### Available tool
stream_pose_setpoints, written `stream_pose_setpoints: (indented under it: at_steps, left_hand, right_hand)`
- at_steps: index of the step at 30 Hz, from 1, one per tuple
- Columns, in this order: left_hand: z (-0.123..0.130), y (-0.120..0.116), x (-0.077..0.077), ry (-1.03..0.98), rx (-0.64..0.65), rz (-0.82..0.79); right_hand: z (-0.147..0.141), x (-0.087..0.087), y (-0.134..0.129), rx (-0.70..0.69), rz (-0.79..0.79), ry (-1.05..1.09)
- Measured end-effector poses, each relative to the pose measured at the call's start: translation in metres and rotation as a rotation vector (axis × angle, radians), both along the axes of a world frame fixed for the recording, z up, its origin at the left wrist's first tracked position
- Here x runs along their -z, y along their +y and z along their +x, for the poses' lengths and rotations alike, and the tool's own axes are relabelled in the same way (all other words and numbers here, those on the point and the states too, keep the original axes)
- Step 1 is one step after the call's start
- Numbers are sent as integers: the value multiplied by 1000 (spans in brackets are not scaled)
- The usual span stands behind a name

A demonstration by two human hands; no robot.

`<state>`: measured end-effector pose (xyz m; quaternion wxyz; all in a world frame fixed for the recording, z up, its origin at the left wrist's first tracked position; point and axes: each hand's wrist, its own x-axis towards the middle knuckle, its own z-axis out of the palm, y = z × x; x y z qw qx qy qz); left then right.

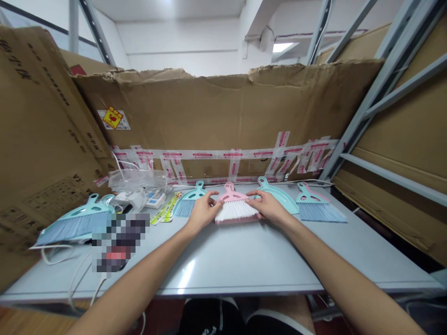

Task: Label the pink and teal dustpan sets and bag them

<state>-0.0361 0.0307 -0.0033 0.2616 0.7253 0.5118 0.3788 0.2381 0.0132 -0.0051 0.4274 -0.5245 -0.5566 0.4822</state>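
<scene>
Left hand (206, 210) and right hand (268, 208) both on a pink brush (234, 209), one from each side, fingers (213, 198) curled in over the top near the white bristles, so a narrow grip with the brush held between them. Brush sitting on a matching pink dustpan (237, 220), right in the middle of the far half of the tabletop (237, 265). Just past the right hand, a teal dustpan (281, 200), partly behind the fingers, maybe touching them, hard to say from this angle. Over to the left of the hands, a teal brush (188, 202) with blue bristles, then some yellow-green tags (164, 210), a small white gadget (155, 200) and a clear plastic bag (136, 180) piled up near the back. Off to the right, a pink-handled brush (321, 207) with blue bristles, well apart from the rest. Far left, a bigger teal brush (75, 224) right beside a pixelated blur (118, 242), contents impossible to make out. White cables (57, 259) trailing over the near left edge. Behind all of it, a big cardboard sheet (209, 107) patched with red-printed tape (223, 154), plus metal shelving (384, 93) on the right. Below the tabletop, dark shorts (209, 321).
</scene>
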Motion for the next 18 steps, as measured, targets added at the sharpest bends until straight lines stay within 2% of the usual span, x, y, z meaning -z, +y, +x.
stream_pose_setpoints:
  at_steps: [6, 12, 15, 18]
  left_hand:
    - [-4, 6, 4, 108, -33, -14]
    - [-2, 6, 7, 59, 59, -31]
    - [-1, 4, 6, 100, 82, 40]
    - [-1, 4, 8, 182, 109, 209]
  right_hand:
    - [0, 8, 2, -2, 53, -41]
    - [-1, 8, 3, 58, 32, -7]
    - [-3, 6, 3, 107, 38, 91]
    - [-4, 5, 4, 150, 40, 170]
